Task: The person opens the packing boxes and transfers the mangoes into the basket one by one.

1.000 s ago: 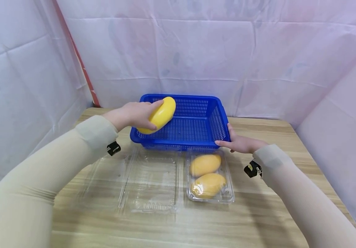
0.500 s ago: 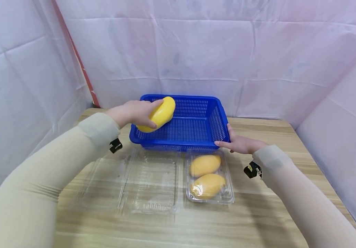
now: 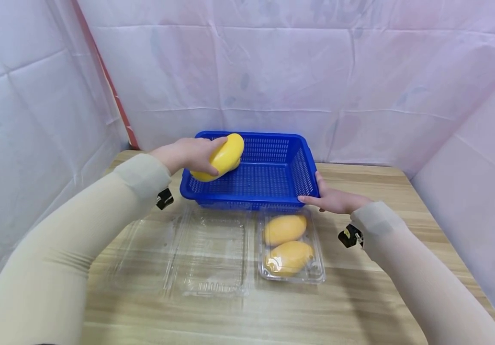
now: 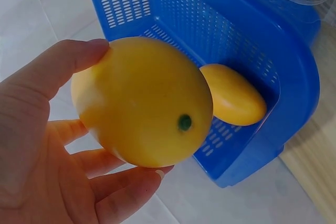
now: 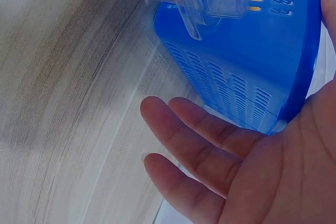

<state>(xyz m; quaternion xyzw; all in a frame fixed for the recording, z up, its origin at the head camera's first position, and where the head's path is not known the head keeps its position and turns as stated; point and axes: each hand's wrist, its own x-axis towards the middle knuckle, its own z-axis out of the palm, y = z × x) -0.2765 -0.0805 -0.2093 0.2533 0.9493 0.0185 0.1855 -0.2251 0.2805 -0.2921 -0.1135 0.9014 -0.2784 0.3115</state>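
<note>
My left hand (image 3: 196,153) grips a yellow mango (image 3: 226,158) over the left part of the blue plastic basket (image 3: 252,198). In the left wrist view, thumb and fingers wrap this mango (image 4: 147,103), whose green stem spot faces the camera. Another mango (image 4: 233,95) lies inside the basket (image 4: 299,72); the held one mostly hides it in the head view. My right hand (image 3: 335,199) rests at the basket's front right corner, thumb on the rim. In the right wrist view, the fingers of my right hand (image 5: 226,156) are extended and loose beside the perforated basket wall (image 5: 226,82).
In front of the basket, a clear plastic clamshell box (image 3: 213,254) lies unfolded with its lid (image 3: 144,254) to the left. A second clear box (image 3: 318,275) at its right contains two mangoes (image 3: 289,258). White cloth (image 3: 247,72) encloses the wooden table (image 3: 359,306).
My left hand and its mango have risen very slightly, and the left forearm has shifted a little rightward. My right hand stays at the basket corner.
</note>
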